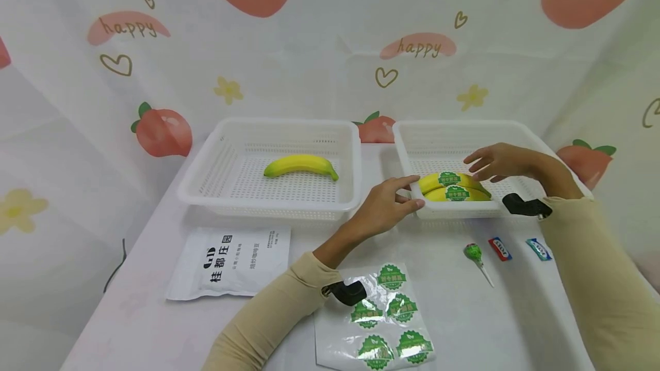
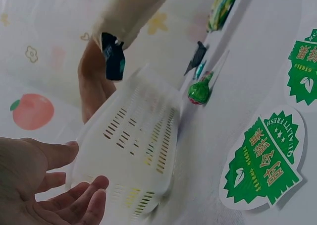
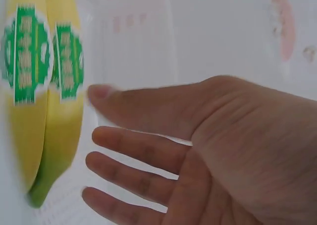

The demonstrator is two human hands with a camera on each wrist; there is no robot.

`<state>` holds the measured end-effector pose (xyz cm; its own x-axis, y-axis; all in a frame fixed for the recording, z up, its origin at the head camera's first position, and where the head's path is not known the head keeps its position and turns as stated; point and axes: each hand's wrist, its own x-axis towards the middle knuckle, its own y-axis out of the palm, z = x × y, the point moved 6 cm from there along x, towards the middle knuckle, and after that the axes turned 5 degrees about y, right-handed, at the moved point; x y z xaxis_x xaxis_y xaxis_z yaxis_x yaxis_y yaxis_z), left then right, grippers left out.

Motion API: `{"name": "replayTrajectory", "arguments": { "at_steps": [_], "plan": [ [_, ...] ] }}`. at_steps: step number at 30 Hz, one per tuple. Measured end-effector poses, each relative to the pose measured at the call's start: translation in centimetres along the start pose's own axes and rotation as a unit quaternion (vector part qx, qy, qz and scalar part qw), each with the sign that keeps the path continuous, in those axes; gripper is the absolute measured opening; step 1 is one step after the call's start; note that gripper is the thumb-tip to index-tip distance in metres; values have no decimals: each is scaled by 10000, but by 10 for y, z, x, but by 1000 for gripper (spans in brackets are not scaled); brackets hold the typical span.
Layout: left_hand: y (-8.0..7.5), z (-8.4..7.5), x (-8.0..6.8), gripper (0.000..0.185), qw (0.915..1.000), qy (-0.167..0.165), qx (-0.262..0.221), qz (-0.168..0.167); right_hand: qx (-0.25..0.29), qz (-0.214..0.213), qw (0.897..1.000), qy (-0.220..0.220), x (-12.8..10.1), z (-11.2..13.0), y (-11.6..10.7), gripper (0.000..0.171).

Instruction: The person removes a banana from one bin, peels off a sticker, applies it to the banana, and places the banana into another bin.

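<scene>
Two bananas with green stickers [image 1: 454, 186] lie side by side at the front of the right white basket [image 1: 515, 130]. My right hand [image 1: 482, 166] hovers just above them, fingers straight and apart, holding nothing. In the right wrist view the hand [image 3: 99, 131] is beside the stickered bananas [image 3: 39, 86]. My left hand [image 1: 412, 192] is at that basket's front-left corner, thumb above the rim and fingers below. In the left wrist view the hand [image 2: 86, 165] is open next to the basket wall [image 2: 143, 140]; I cannot tell if it touches.
The left white basket [image 1: 206, 176] holds one plain banana [image 1: 301, 165]. A sheet of green stickers [image 1: 384, 319] lies by my left forearm. A white pouch [image 1: 229, 262] lies at front left. A green lollipop [image 1: 473, 253] and two wrapped candies [image 1: 500, 248] lie before the right basket.
</scene>
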<state>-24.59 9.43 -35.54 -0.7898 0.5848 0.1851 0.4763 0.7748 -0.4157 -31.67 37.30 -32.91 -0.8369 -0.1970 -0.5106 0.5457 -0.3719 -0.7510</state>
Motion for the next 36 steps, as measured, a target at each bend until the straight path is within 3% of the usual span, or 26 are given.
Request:
{"name": "replayTrajectory", "arguments": {
  "at_steps": [4,11,15,20,23,28,33,36],
  "plan": [
    [0,0,0,58,10000,0,-13,-4,-143,-709,9963,-455,-20,20,6,53],
    [2,1,0,59,10000,-1,-70,7,-503,-2033,9744,-822,-59,47,34,50],
    [2,1,-1,59,10000,2,-80,4,-288,-2255,9692,-947,-72,49,56,48],
    [1,1,-1,60,10000,-18,-49,-16,-280,-2269,9703,-783,-78,47,80,55],
    [1,1,-2,59,10000,-33,-35,-29,-507,-2367,9677,-705,-78,46,90,58],
    [4,0,-6,61,10000,-10,13,-8,-1061,-2719,9530,-809,-79,49,97,57],
    [7,-5,-20,66,9994,130,237,224,-1184,-2961,9440,-851,-82,51,98,56],
    [6,-12,-36,62,9957,433,717,398,-1178,-3014,9423,-859,-82,52,98,56]
  ]
}}
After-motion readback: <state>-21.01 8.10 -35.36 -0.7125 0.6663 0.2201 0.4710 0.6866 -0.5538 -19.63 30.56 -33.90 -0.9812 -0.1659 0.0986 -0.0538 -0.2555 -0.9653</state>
